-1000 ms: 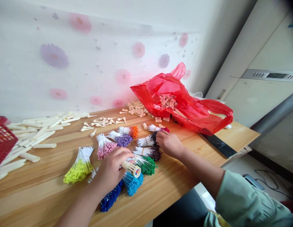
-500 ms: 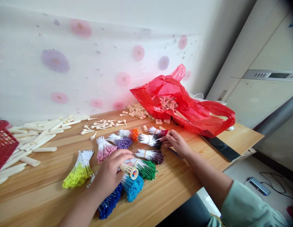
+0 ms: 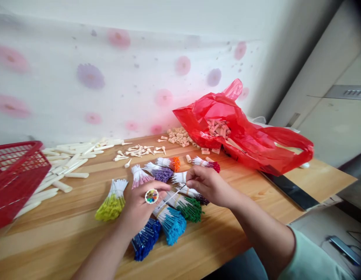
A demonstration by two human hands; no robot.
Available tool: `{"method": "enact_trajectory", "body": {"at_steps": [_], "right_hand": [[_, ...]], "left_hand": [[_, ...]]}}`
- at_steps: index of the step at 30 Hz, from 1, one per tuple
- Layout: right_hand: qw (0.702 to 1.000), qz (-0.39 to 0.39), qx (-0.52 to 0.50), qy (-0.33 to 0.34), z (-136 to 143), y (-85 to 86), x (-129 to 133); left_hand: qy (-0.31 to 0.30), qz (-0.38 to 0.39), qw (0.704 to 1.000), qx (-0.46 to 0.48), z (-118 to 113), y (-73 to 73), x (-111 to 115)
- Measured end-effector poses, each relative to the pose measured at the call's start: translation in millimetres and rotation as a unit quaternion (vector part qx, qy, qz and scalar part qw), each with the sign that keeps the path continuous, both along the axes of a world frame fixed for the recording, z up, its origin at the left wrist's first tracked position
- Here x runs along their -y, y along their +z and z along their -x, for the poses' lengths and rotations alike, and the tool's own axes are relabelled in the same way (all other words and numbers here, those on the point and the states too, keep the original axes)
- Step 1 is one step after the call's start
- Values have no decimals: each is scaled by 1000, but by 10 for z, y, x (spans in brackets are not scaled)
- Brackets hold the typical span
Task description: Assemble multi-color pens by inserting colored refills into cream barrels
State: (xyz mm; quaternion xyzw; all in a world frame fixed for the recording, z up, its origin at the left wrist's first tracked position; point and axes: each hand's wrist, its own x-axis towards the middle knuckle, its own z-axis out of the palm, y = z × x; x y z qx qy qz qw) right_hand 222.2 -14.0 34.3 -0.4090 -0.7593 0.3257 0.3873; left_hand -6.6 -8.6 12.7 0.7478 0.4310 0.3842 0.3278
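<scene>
My left hand [image 3: 139, 208] is closed around a cream plastic tube [image 3: 151, 196], its open end facing me and showing small multicoloured tips inside. With its fingertips, my right hand [image 3: 211, 186] pinches a thin white stick [image 3: 172, 197], which slants down to the left toward my left hand. Beneath both hands lie banded bundles of thin white sticks with coloured ends: a green bundle [image 3: 190, 209], a light blue bundle [image 3: 172, 226] and a dark blue bundle [image 3: 146, 240]. My right hand partly covers dark-tipped bundles. A yellow bundle [image 3: 110, 206] stands left of my left hand.
Pink, purple [image 3: 162, 174], orange and crimson bundles lie farther back. Behind them are cream pegs [image 3: 139, 150] and slotted cylinders [image 3: 180, 136]. A red plastic bag [image 3: 256, 149] sits at right beside a phone [image 3: 290, 190]. Cream tubes [image 3: 66, 167] and a red basket [image 3: 23, 182] occupy the left.
My right hand has come left from the crimson and black bundles, now with a thin stick. My left hand has turned the tube's open end toward me. The view has swung left.
</scene>
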Motion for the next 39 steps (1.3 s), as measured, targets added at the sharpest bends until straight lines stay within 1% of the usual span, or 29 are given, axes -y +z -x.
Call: {"method": "enact_trajectory", "body": {"at_steps": [2, 4, 6, 8, 10, 12, 15, 17, 19, 21, 22, 24, 25, 26, 28, 29, 31, 33, 34, 38, 39], "right_hand": [[998, -31, 28, 48, 211, 84, -46], [996, -16, -10, 83, 384, 100, -114], [985, 50, -115, 121, 501, 59, -181], [951, 128, -233, 156, 564, -10, -232], [921, 172, -303, 176, 590, -72, -262], [911, 176, -327, 182, 600, -105, -268], [912, 155, -329, 188, 611, -104, -246], [913, 145, -331, 190, 624, -92, -219], [915, 135, -332, 185, 643, -85, -191], [930, 110, -313, 160, 665, -77, -164], [943, 86, -289, 138, 673, -67, -150], [974, 7, -210, 82, 670, -23, -108], [984, -43, -166, 55, 653, 15, -77], [986, -97, -131, 31, 627, 65, -35], [977, -188, -102, -9, 549, 193, 82], [967, -225, -114, -24, 505, 264, 155], [949, -273, -151, -48, 434, 400, 309], [935, -302, -174, -60, 409, 502, 444], [934, -307, -173, -64, 414, 535, 494], [949, -291, -108, -55, 492, 588, 565], [948, -299, -100, -50, 508, 595, 562]], "left_hand": [[-28, 63, 997, 31, 7, 54, 37], [-22, 97, 992, 77, 30, 65, 54], [-2, 104, 986, 134, 58, 45, 56], [-4, 118, 974, 193, 82, 14, 53], [-26, 144, 958, 246, 93, -15, 53], [-46, 171, 943, 282, 94, -35, 60], [-66, 194, 931, 302, 93, -57, 74], [-68, 194, 933, 295, 99, -73, 77], [-55, 186, 941, 279, 106, -90, 73], [-33, 168, 952, 253, 112, -104, 59], [-24, 159, 957, 241, 113, -108, 50], [-11, 144, 964, 222, 117, -114, 26], [-5, 137, 967, 215, 120, -114, 12], [0, 129, 969, 211, 127, -114, -3], [15, 107, 975, 193, 148, -108, -34], [21, 94, 980, 176, 161, -102, -49], [20, 67, 989, 132, 186, -84, -72], [0, 41, 995, 89, 200, -61, -86], [-12, 31, 997, 76, 201, -50, -90], [-37, 17, 998, 55, 183, -22, -97], [-41, 17, 998, 51, 179, -18, -98]]}}
